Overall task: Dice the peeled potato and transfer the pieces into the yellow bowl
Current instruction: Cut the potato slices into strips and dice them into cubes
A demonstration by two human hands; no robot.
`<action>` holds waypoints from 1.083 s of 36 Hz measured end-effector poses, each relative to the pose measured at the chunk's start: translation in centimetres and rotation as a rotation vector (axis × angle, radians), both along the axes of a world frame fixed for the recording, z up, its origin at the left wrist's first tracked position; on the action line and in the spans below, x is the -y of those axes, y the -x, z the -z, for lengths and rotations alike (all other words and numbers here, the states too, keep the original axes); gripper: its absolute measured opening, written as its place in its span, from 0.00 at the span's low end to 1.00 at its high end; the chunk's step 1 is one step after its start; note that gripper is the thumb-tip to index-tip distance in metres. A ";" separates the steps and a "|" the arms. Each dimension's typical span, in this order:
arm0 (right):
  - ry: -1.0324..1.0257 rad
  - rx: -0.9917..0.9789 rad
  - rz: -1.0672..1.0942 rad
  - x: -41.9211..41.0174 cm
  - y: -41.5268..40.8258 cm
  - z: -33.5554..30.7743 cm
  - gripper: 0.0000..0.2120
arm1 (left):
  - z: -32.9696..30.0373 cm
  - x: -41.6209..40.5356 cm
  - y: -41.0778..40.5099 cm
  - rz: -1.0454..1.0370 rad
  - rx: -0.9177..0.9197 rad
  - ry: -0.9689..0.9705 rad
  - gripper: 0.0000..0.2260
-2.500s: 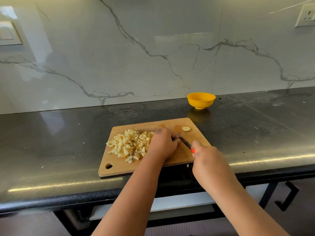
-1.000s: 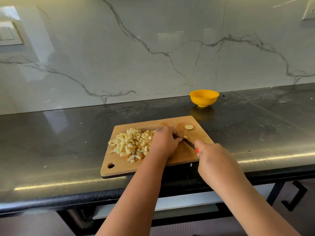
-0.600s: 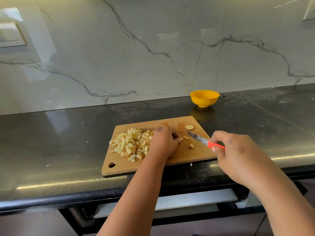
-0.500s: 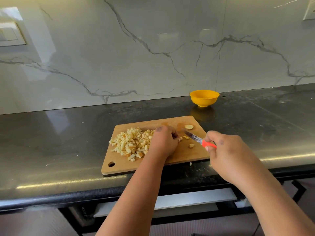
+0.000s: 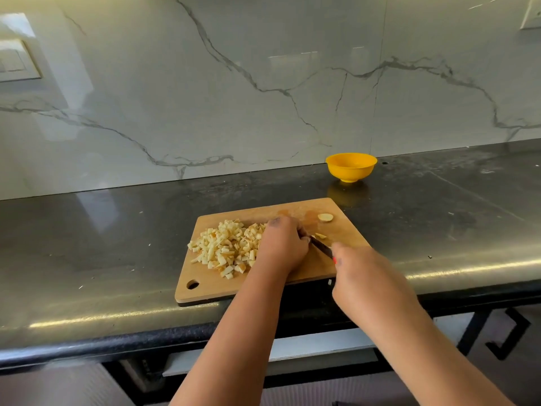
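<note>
A pile of diced potato (image 5: 227, 249) lies on the left half of the wooden cutting board (image 5: 348, 227). My left hand (image 5: 282, 244) is curled over the board's middle, its fingers bent down on something hidden beneath them. My right hand (image 5: 363, 276) grips a red-handled knife (image 5: 322, 247), whose dark blade points at my left fingertips. A small potato sliver (image 5: 320, 235) lies just beyond the blade. A round potato end piece (image 5: 325, 217) sits near the board's far right corner. The yellow bowl (image 5: 350, 167) stands behind the board by the wall.
The board lies on a dark stone counter (image 5: 102, 244) whose front edge runs just below it. A marble wall (image 5: 234, 83) closes the back. Below the counter, a black drawer handle (image 5: 509, 332) shows at right.
My right hand had swung out to the right with the knife lifted; it has come back so the blade lies against my left fingertips. My left hand stayed put.
</note>
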State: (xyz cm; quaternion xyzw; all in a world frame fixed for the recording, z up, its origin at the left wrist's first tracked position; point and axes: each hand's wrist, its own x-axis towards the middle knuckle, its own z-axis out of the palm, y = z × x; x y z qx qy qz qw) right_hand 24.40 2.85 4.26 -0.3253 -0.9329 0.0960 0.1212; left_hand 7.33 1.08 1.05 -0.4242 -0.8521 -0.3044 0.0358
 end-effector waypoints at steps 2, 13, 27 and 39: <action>0.026 0.010 0.021 -0.6 -1.1 -0.6 0.06 | 0.0 0.0 0.0 0.006 -0.002 0.001 0.06; 0.299 -0.178 -0.010 -6.7 -5.4 -3.6 0.08 | -0.2 0.3 -0.2 0.076 -0.082 -0.069 0.07; 0.249 -0.221 0.040 -7.2 -4.0 -2.3 0.06 | 0.1 0.6 0.0 -0.026 -0.205 0.084 0.08; 0.187 -0.198 0.027 -6.6 -3.4 -1.8 0.06 | 0.1 -1.0 -0.3 0.144 -0.243 0.131 0.11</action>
